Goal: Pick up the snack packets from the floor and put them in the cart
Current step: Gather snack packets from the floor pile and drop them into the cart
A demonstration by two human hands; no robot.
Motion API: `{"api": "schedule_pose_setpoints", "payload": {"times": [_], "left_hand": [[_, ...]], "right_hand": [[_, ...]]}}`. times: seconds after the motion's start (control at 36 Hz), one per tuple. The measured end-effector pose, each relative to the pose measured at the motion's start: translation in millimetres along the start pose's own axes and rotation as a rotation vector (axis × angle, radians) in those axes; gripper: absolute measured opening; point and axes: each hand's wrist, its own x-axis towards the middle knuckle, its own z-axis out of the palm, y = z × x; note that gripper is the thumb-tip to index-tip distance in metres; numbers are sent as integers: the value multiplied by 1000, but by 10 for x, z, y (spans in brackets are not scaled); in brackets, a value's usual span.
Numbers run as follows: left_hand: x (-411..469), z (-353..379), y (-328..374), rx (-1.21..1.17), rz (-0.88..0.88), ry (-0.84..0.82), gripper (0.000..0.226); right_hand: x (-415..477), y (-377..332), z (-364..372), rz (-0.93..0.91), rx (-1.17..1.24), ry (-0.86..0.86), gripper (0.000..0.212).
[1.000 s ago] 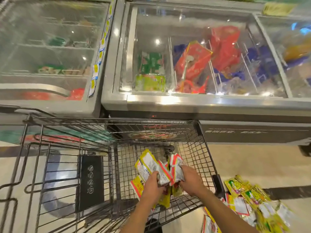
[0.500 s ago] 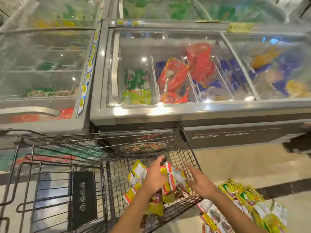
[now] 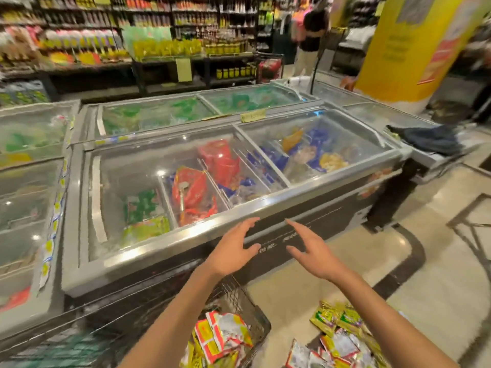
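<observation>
While both hands hover empty above the wire cart, a heap of snack packets lies inside it.
Head view: the left hand and right hand face palm to palm, fingers spread and gently curved, holding nothing, probably shaped for another bundle; loose packets lie on the floor just right of the cart. Blur and the frame's lower edge hide most of the basket.

Glass-topped freezers (lit within) before stocked shelves, tiled floor.
</observation>
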Motion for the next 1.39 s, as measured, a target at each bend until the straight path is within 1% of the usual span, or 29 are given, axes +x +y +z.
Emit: {"api": "schedule_pose_setpoints", "payload": {"times": [0.22,0.36,0.53,0.64,0.78,0.94,1.06,1.17,1.39], "left_hand": [[421,702,889,93,188,-95,59],[640,1403,1382,118,291,-173,59],[742,2273,1961,138,401,-311,59],[748,2794,2268,114,411,-352,62],[704,3298,2568,109,455,-390,59],[689,3703,2747,145,491,-497,60],[708,3940,2759,151,463,-562,58],[764,4189,2594,143,449,-624,58],[998,4613,2071,83,344,-746,57]], "right_hand": [[-702,670,-694,106,55,202,61],[-1240,1244,-1015,198,102,281,58],[-1936,1933,-1385,287,117,369,55],[-2378,2334,-1575,374,162,449,51],[-2828,2665,-1692,442,160,473,48],[-3169,2952,-1682,547,207,525,43],[-3321,3117,-1536,626,239,525,39],[-3416,3336,-1321,694,297,521,38],[-3425,3655,-923,866,386,476,36]]}}
